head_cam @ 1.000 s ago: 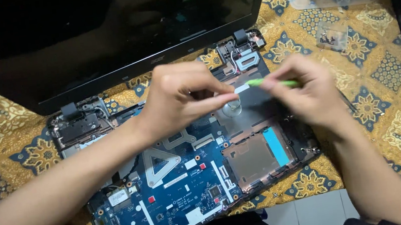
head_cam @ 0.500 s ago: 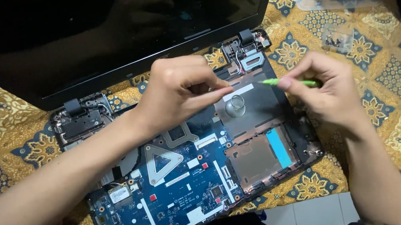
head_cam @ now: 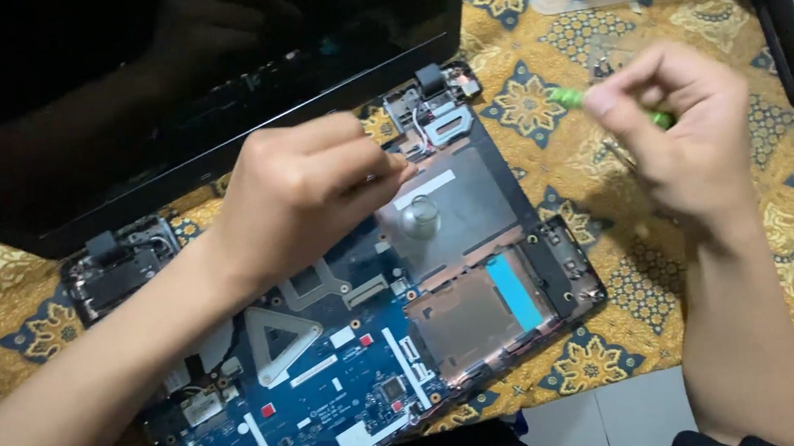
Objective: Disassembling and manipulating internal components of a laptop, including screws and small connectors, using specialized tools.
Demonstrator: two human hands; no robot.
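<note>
While pinched, slim green tool (head_cam: 565, 96)

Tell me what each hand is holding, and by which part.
Right hand grips a green-handled tool by its handle. Left hand rests on the opened laptop; whether it pinches anything cannot be told.

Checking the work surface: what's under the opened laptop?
A yellow patterned cloth lies under the laptop, showing on its left, right and near edges. White floor tile shows past the cloth's near edge. Whatever the cloth covers directly beneath the laptop is hidden.
</note>
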